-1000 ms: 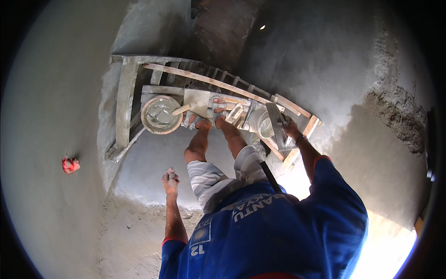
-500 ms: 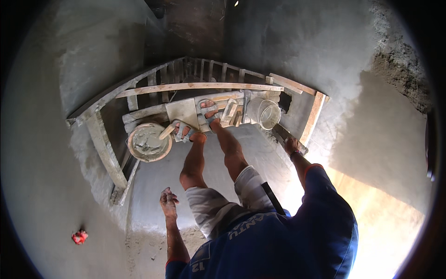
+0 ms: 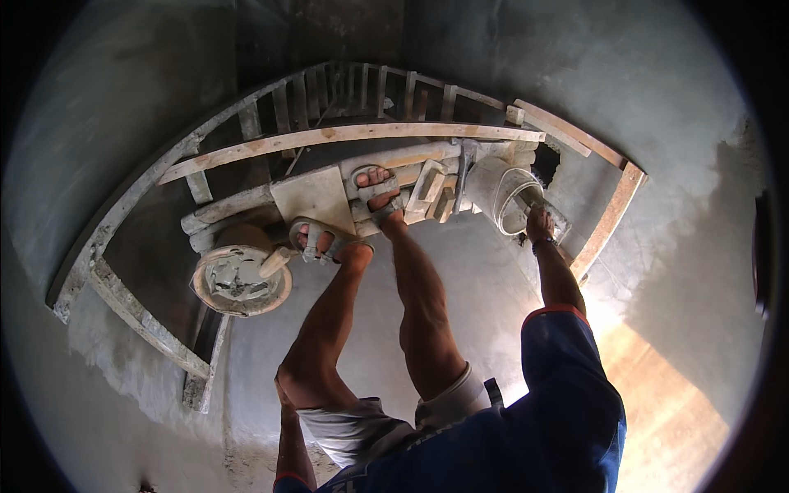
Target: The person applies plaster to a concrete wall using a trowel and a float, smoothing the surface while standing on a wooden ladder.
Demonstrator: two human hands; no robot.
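Note:
My right hand (image 3: 539, 225) reaches to the near rim of a whitish plastic bucket (image 3: 488, 182), at the right of the planks. It grips a flat grey trowel (image 3: 559, 222); part of its blade lies over the bucket's mouth, and the fingers hide its handle. My left hand (image 3: 283, 396) is low beside my left knee, mostly hidden behind the leg, so its fingers do not show. A round tub (image 3: 283, 289) of wet grey mortar (image 3: 234, 278) stands at the left, with a wooden handle (image 3: 276, 261) leaning over its rim.
My sandalled feet stand on round poles and a pale flat board (image 3: 315, 200). Wooden blocks (image 3: 427, 185) and a hammer-like tool (image 3: 463, 172) lie right of them. Rails (image 3: 353, 132) frame the scaffold; smooth grey walls surround it. A dark hole (image 3: 546, 163) opens beyond the bucket.
My right hand has brought the trowel to the bucket's mouth from beside it. My left hand, in sight earlier, has gone behind my knee. The whole view has shifted and come closer.

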